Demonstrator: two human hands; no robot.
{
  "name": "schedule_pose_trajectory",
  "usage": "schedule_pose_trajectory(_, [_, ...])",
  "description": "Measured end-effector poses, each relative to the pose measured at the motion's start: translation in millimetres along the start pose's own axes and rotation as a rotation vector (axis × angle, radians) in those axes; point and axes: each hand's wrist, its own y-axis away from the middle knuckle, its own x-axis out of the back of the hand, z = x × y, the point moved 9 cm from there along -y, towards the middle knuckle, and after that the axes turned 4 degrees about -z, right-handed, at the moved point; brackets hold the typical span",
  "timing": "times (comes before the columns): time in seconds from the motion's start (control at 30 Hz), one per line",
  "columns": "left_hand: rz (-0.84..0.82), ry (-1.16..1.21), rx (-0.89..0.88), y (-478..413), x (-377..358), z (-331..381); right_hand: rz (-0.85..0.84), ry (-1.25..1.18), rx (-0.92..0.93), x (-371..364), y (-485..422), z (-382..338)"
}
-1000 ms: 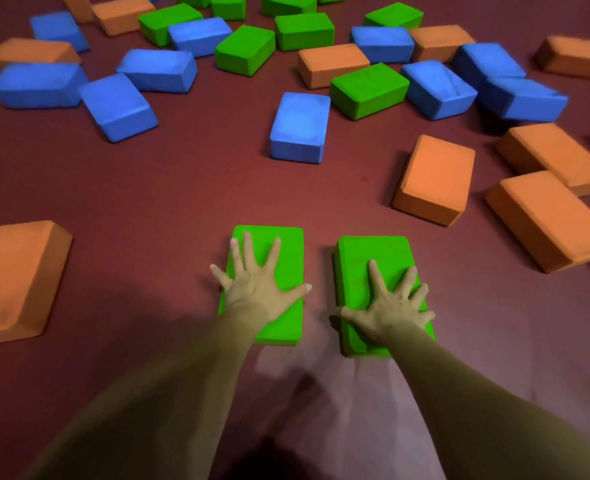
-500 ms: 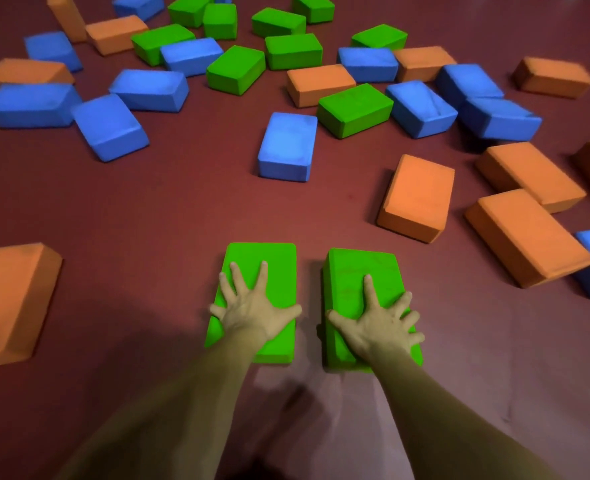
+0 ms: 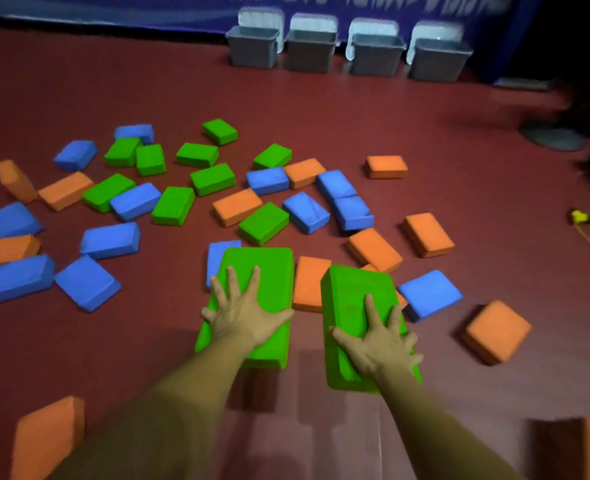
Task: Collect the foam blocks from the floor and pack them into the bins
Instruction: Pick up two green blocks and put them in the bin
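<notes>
My left hand (image 3: 243, 318) spans the top of a green foam block (image 3: 255, 271), thumb and little finger at its long edges. My right hand (image 3: 378, 339) grips a second green foam block (image 3: 350, 292) the same way. Both blocks hang above the red floor, with their shadows on it below. Several blue, green and orange blocks lie scattered ahead, among them a blue block (image 3: 430, 294) and an orange block (image 3: 494, 330) to the right. Several grey bins (image 3: 309, 50) stand in a row at the far wall.
Orange blocks lie near my feet at the lower left (image 3: 47, 438) and lower right (image 3: 577, 445). Bare red floor (image 3: 321, 109) separates the block pile from the bins. A dark round base (image 3: 551, 138) and a yellow object (image 3: 579, 216) sit at the right.
Both green blocks have come up off the floor in my hands. The view has risen and tilted up, so the bins and the far wall now show.
</notes>
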Motion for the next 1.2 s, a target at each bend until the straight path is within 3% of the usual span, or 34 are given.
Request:
schedule_pose_trajectory(0.23, [0.029,0.008,-0.171,79.4,169.1,170.4,0.133,-0.144,-0.085,217.6,90.8,24.3])
schedule_pose_trajectory(0.43, [0.07,0.017,-0.306,135.9,251.1,326.9,0.24,-0.252,-0.167,362.6,123.8,98.0])
schedule_pose_trajectory(0.83, [0.012,0.081,-0.394,170.5,250.6,543.2,0.334,-0.404,-0.265,514.8,93.7,221.5])
schedule_pose_trajectory(1.2, [-0.048,0.024,-0.437,21.8,231.7,706.9,0.327,-0.424,-0.308,606.3,-89.1,264.2])
